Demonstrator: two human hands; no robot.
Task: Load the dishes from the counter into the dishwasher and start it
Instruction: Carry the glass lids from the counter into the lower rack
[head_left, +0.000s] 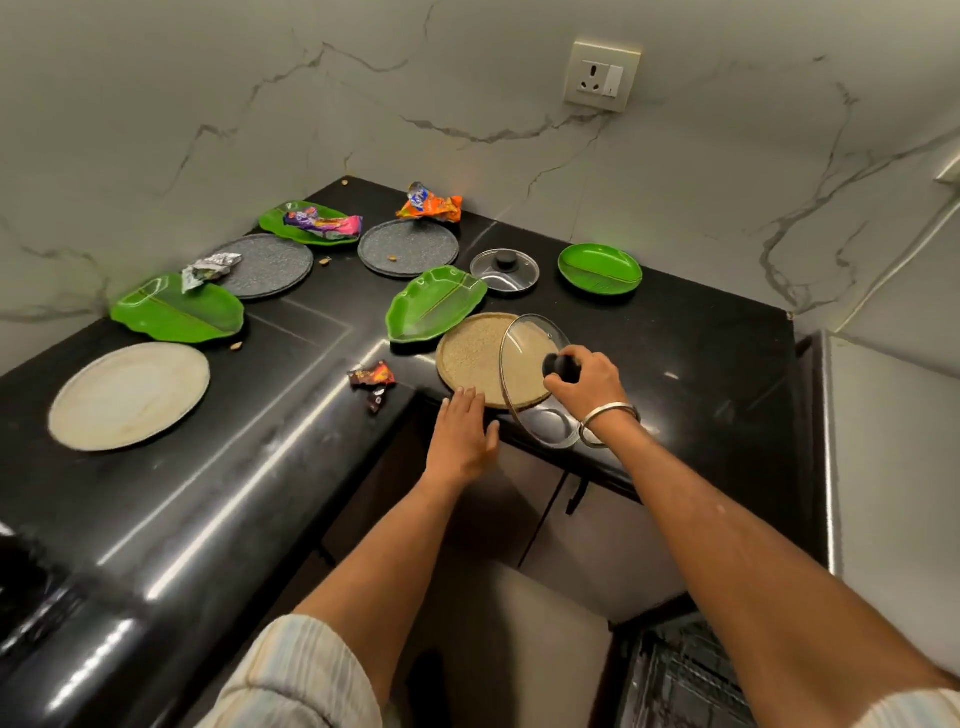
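Black corner counter (649, 332), dishes scattered. Centre frame: right hand (587, 379) grasps glass lid (530, 379) by knob, tilted above tan plate (478, 358); left hand (462, 436) released, fingertips touching plate rim. Step: collecting, likely. Next: carry to dishwasher rack (685, 675), lower right.

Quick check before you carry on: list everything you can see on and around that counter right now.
Leaf-shaped plates: 3, green, left, back and centre.
Round green plate: 1, right back.
Grey speckled plates: 2, back.
White plate: 1, left front.
Tan plate: 1, counter edge.
Small glass lid: 1, black knob, lying flat.
Large glass lid: 1, tilted, held by its knob.
Wrappers: 4, scattered.
Wall socket: 1, white.
Left hand: open, at the tan plate's edge.
Right hand: grips the lid knob.
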